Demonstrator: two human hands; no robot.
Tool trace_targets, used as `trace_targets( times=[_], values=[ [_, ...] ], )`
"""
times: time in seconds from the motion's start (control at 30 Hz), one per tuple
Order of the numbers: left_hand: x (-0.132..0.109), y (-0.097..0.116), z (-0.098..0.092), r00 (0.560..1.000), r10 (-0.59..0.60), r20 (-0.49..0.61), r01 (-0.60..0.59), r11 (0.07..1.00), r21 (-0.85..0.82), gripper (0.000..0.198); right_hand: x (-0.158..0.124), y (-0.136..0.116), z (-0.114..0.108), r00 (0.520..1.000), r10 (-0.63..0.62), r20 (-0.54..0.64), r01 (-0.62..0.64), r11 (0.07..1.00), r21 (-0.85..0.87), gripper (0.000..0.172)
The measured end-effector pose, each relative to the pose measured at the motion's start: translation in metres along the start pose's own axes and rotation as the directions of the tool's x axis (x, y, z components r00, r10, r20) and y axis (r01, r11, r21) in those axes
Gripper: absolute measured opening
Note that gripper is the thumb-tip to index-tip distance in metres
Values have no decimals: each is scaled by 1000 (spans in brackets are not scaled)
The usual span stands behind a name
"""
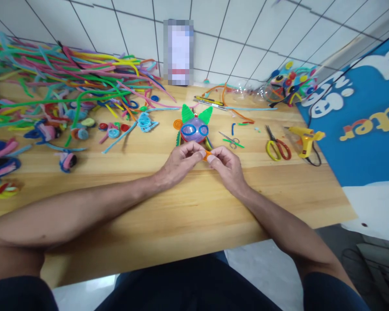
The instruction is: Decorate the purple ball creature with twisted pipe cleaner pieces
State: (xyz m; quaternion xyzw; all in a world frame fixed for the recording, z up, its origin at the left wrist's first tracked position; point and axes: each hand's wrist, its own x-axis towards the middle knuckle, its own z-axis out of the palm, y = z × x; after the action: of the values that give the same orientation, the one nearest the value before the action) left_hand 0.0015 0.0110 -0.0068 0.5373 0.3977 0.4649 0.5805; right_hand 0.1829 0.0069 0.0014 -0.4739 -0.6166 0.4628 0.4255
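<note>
Between their fingertips, my left hand [184, 160] and my right hand [226, 166] pinch a small orange pipe-cleaner coil [207, 156]. Just beyond them stands a purple ball figure [194, 130] with green pointed ears [205, 115] and blue oval rings on its front. Its lower part is partly hidden behind my hands. A flat orange spiral [177, 124] lies to the left of the figure. On the right are small scissors [234, 143] and a short green pipe-cleaner piece [238, 144].
Loose pipe cleaners [84, 69] are heaped at the back left, with small coiled pieces in front. To the right lie red-and-yellow-handled scissors [278, 147] and a yellow glue gun [306, 139]. A phone-like screen [180, 54] leans on the tiled wall; clear balls [262, 93] stand behind.
</note>
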Motion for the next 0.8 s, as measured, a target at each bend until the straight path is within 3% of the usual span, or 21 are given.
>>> trace_targets(
  times=[0.43,0.63,0.8],
  values=[
    [-1,-2,-1,997,72,28,-74,995,62,27,-1,1,2,997,-28,-77,26,999,-25,20],
    [-1,-6,-1,996,88,18,-90,989,115,27,2,-3,-5,1000,-7,13,8,997,-73,18],
    [-3,-5,0,986,157,54,-166,945,280,16,8,-7,-18,985,-163,61,173,945,-278,5]
  ],
)
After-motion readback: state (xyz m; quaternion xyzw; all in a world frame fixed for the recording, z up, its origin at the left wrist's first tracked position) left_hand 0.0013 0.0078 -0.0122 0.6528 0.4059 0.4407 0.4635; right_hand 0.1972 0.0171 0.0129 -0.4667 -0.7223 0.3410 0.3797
